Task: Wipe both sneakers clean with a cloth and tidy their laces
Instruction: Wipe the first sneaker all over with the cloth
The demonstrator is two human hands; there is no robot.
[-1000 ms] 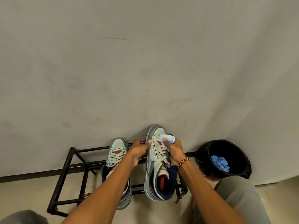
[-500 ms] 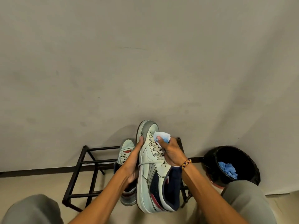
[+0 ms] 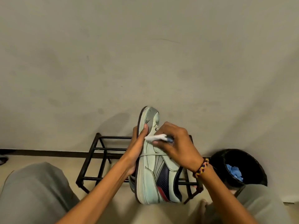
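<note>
A pale green sneaker [image 3: 149, 178] with navy and red side panels is held up on its edge, toe pointing at the wall. My left hand [image 3: 137, 147] grips its sole side, thumb over the toe area. My right hand [image 3: 176, 143] presses a white-and-blue cloth [image 3: 156, 137] against the upper near the laces. One lace runs across the side of the shoe. The second sneaker [image 3: 131, 181] is almost wholly hidden behind the held one; only a sliver shows.
A black metal shoe rack [image 3: 100, 149] stands against the grey wall. At the right is a black bin [image 3: 239, 165] holding crumpled blue cloth [image 3: 234, 172]. My knees in grey trousers fill the lower corners.
The sneaker has been lifted off the rack, drawn closer and turned onto its side. My right hand moved the cloth from the toe down to the side of the upper.
</note>
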